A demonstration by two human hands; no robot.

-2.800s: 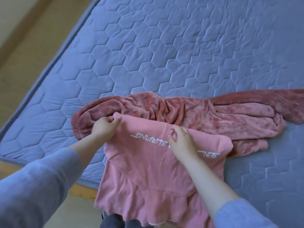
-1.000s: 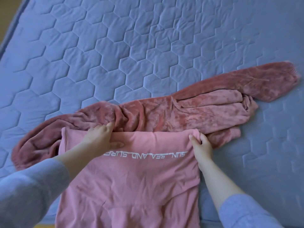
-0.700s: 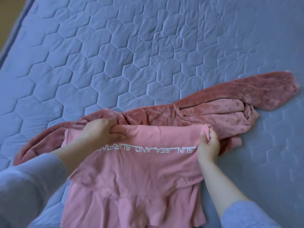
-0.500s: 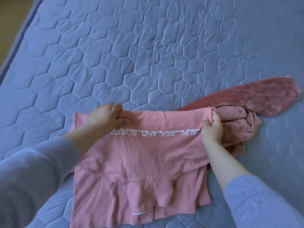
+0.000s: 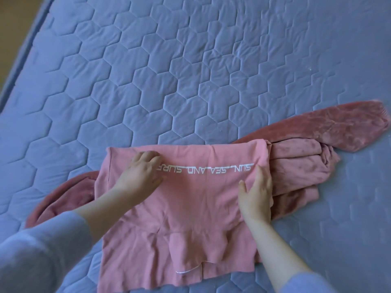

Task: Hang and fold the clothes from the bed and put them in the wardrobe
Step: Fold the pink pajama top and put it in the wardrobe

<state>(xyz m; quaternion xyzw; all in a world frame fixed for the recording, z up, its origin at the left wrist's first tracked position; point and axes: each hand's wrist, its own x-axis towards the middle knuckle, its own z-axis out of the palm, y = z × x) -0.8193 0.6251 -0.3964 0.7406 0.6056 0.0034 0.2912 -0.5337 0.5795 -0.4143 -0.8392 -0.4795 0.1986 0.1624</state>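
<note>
— Bed surface, count?
— One blue quilted mattress (image 5: pixel 190 70). Two garments on it: one pink shirt (image 5: pixel 196 197), one darker fleece (image 5: pixel 296 166).
— Where's the shirt?
— Near edge of the mattress, spread flat over the middle of the fleece, which sticks out on both sides. White print runs across the shirt, upside down to me.
— Hands?
— Two, both mine, both on the shirt. My left hand (image 5: pixel 141 172) lies palm down at the left end of the print, fingers fairly straight, gripping nothing. My right hand (image 5: pixel 256 193) lies flat by the shirt's right edge, fingers straight, thumb spread, pressing cloth, nothing pinched.
</note>
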